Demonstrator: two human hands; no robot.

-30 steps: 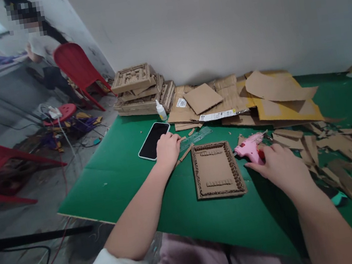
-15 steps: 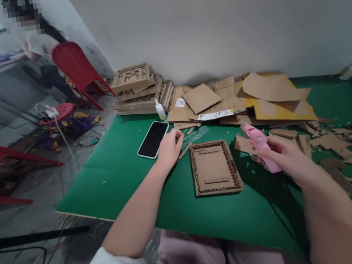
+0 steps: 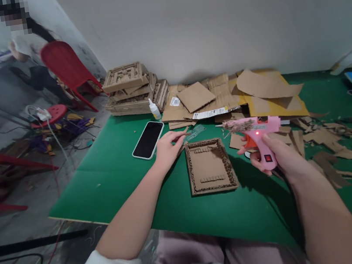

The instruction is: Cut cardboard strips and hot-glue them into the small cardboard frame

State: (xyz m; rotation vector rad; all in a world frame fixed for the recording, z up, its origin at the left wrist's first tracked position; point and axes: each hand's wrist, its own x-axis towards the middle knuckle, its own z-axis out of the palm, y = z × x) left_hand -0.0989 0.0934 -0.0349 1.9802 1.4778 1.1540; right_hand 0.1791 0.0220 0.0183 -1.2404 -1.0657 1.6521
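The right hand (image 3: 279,149) was wrapped around the handle of a pink hot-glue gun (image 3: 264,125), raised above the green bench (image 3: 113,176) with its nozzle pointing left. The left hand (image 3: 167,148) had its thumb and fingertips drawn nearly together beside a thin cardboard strip (image 3: 186,129); whether it gripped the strip I could not tell. The shallow cardboard tray (image 3: 209,164) lay flat between the hands, nearer the left.

A burn seemed the chief danger: the gun's light glowed red, so the tip was probably hot, and it faced the left hand's side. Fingers lay close by the orange trigger (image 3: 249,142), so a stray squeeze could have dripped glue onto the clear ruler (image 3: 196,132) or the tray. Brown debris clung around the barrel and might have dropped off or fouled a bead. The strip, being so slim, could have slipped or bent under a hasty pinch.
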